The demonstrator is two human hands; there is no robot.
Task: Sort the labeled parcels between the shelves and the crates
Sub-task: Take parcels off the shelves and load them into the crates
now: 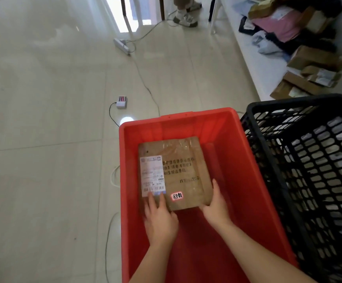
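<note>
A brown cardboard parcel [178,166] with a white shipping label and a small handwritten sticker lies inside the red crate [237,152]. My left hand [159,219] lies on the parcel's near left corner, fingers straight on the label's lower edge. My right hand [215,207] grips the near right corner, thumb along the parcel's right edge. A black mesh crate [268,160] stands right beside the red one, with pale parcels showing through its holes. More parcels [300,58] lie on a low white shelf at the upper right.
A power strip [122,44] and a small charger [122,101] lie on the tiled floor, with cables running past the red crate's left side. A person's shoes [186,18] stand at the top by table legs.
</note>
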